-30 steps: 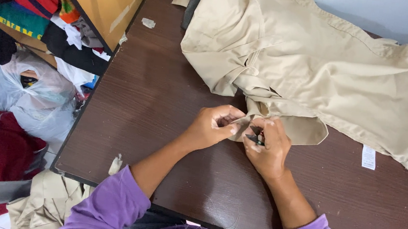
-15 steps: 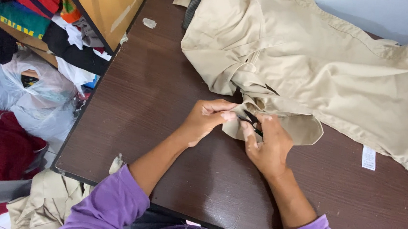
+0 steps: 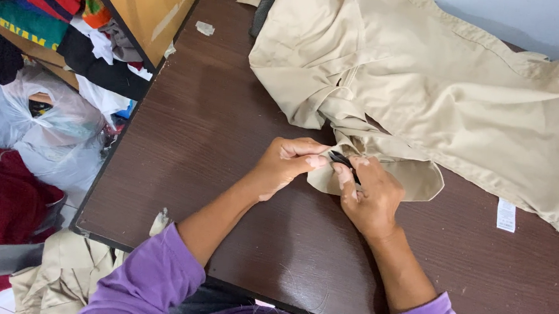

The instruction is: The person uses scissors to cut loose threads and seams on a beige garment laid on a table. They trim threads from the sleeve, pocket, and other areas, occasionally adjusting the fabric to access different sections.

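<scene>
Fabric of a beige garment [image 3: 444,90] lies spread over the far part of the dark brown tabletop [image 3: 179,162], and one flap of it reaches down to the two hands. The left hand [image 3: 285,164] is curled, with its fingertips pinching the edge of this flap. The right hand [image 3: 373,194] is closed around a small black tool [image 3: 342,160], whose tip rests on the fabric just beside the left fingertips. Both hands touch the flap near the middle of the tabletop. A small white label [image 3: 506,215] lies on the tabletop at the right, near the garment hem. At the left, beside the tabletop, stand a wooden shelf [image 3: 145,0] with folded clothes and a white plastic bag [image 3: 50,119] on the floor.
</scene>
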